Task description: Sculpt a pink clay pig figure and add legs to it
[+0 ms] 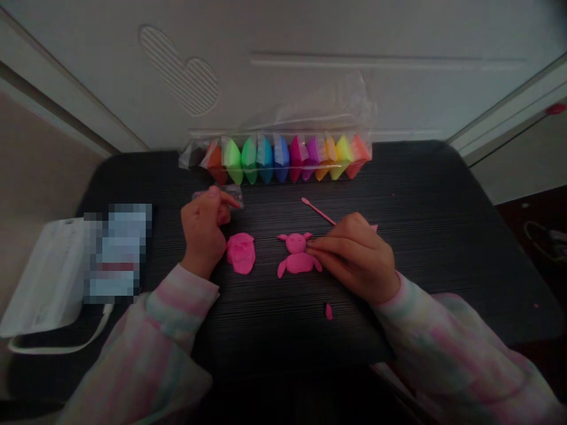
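On the table [266, 324]: pink figure [299, 263], right hand [361, 254] at its head [295, 242]

Figure lies between the hands. Right fingertips together at the head's edge; cannot tell if pinching anything. Left hand [204, 227]: fingers curled, grip unclear, beside clay lump [241, 254]. Stick [318, 210] beyond figure.

Right hand [361, 257] at a pink figure [299, 263] on a dark bench [425, 206]

Its fingers [330, 245] are at the side of the head [296, 243]; the left hand [201, 227] is just beside a pink lump [241, 254], and coloured packs [281, 159] in clear plastic [310, 112] line the back.
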{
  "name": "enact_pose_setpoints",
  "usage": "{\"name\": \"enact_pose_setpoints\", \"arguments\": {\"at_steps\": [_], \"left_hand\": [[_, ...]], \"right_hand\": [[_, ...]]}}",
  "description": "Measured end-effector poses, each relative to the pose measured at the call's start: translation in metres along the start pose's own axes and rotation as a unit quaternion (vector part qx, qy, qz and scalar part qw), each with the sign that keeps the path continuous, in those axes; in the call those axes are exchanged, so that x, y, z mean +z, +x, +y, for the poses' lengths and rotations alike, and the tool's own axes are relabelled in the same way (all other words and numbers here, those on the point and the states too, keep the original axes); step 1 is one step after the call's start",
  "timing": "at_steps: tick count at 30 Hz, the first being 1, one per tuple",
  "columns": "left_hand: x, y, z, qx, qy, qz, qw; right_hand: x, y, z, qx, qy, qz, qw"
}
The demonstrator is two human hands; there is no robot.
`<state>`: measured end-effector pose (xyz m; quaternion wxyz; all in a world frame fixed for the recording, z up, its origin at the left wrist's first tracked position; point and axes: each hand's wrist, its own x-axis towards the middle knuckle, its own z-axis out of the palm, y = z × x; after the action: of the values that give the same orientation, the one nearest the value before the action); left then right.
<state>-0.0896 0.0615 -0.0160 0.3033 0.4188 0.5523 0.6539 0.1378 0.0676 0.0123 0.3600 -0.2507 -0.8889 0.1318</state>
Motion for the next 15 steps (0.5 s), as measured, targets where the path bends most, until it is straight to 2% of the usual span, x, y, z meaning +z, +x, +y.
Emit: {"name": "enact_pose_setpoints", "arguments": {"at_steps": [6, 15], "left_hand": [[-0.001, 0.000, 0.000, 0.002, 0.028, -0.004, 1.000], [-0.005, 0.001, 0.001, 0.006, 0.041, -0.025, 0.999]], "right_hand": [[0.003, 0.002, 0.002, 0.032, -0.027, -0.024, 0.999], [0.021, 0.010, -0.003, 0.063, -0.054, -0.078, 0.993]]}}
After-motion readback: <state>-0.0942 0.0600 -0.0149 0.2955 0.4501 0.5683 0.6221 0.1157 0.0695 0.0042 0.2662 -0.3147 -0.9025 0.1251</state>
